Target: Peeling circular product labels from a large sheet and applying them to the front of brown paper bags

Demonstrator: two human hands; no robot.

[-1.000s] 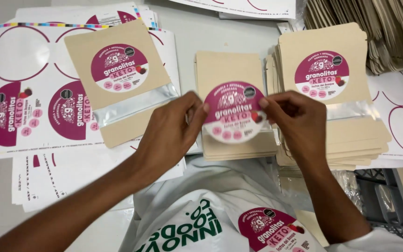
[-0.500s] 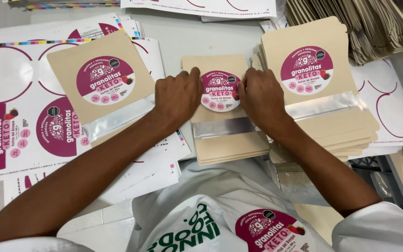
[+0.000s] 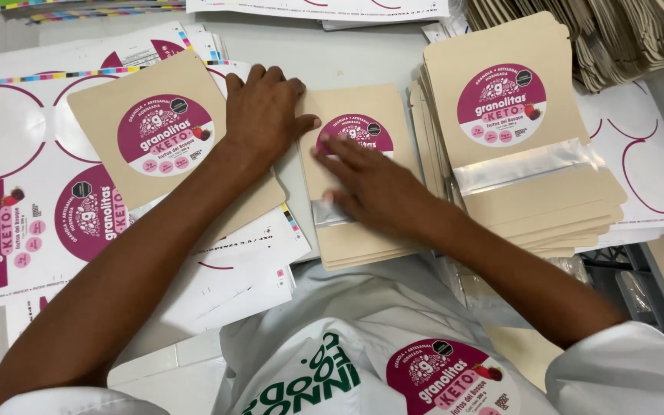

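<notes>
A pale grey worktable (image 3: 332,54) fills the view, covered with printed sheets and stacks of pouches. In the middle lies a small stack of beige pouches (image 3: 363,230), and on the top one sits a round magenta sticker (image 3: 363,129), at its far half, above the silver window strip. The left hand (image 3: 263,111) lies flat with fingers spread, resting at the far left corner of this pouch, its thumb touching the sticker's left edge; it grips nothing. The right hand (image 3: 366,180) also lies flat, fingers stretched out and together, pressing over the near part of the sticker and holding nothing.

To the left a finished pouch (image 3: 163,146) lies tilted on the sheets of stickers (image 3: 17,207). To the right is a taller stack of labelled pouches (image 3: 524,154), and folded empty pouches (image 3: 616,38) are at the far right.

To do this well, I think the pressing fingers should slide from the centre outward, so no air bubble or wrinkle remains, while the other hand keeps the pouch from shifting.
</notes>
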